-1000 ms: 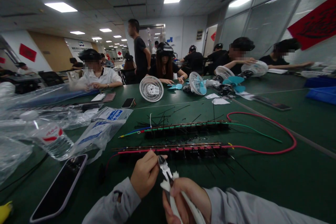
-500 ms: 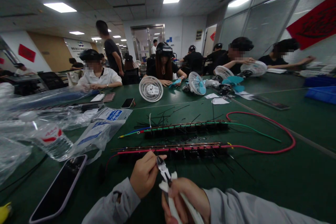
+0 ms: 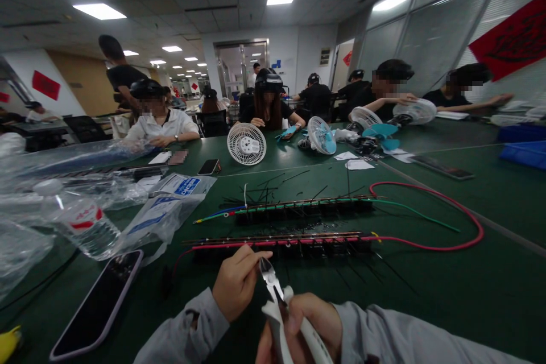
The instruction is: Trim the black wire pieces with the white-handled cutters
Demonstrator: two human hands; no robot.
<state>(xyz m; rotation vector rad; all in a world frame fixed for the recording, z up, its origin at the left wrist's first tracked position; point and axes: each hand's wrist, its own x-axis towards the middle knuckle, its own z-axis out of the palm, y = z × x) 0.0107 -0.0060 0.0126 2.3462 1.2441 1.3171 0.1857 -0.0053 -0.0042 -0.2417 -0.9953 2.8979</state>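
Observation:
My right hand [image 3: 309, 318] grips diagonal cutters [image 3: 272, 280] with white handles, their jaws pointing up and away from me. My left hand [image 3: 236, 281] is closed just left of the jaws, its index finger reaching over toward the tips. Whatever its fingers pinch is too small or hidden to tell. Right beyond both hands lies a cable harness [image 3: 319, 238] with a thick red wire and black ties along a dark strip. Parallel behind it rests a second harness [image 3: 307, 205] with green and blue wires, loose black tie ends sticking out around it.
At left are a phone [image 3: 100, 307], a water bottle [image 3: 81, 222] and plastic bags [image 3: 166, 210]. A red cable [image 3: 480, 222] loops at right. Fan parts, including a white grille [image 3: 246, 144], stand farther back before seated co-workers. Blue bins [image 3: 522, 153] sit at far right.
The cutters' jaws have shifted slightly right and down, and the handles are spread a little wider. My left hand stays nearly in place. A standing person in the background has moved left.

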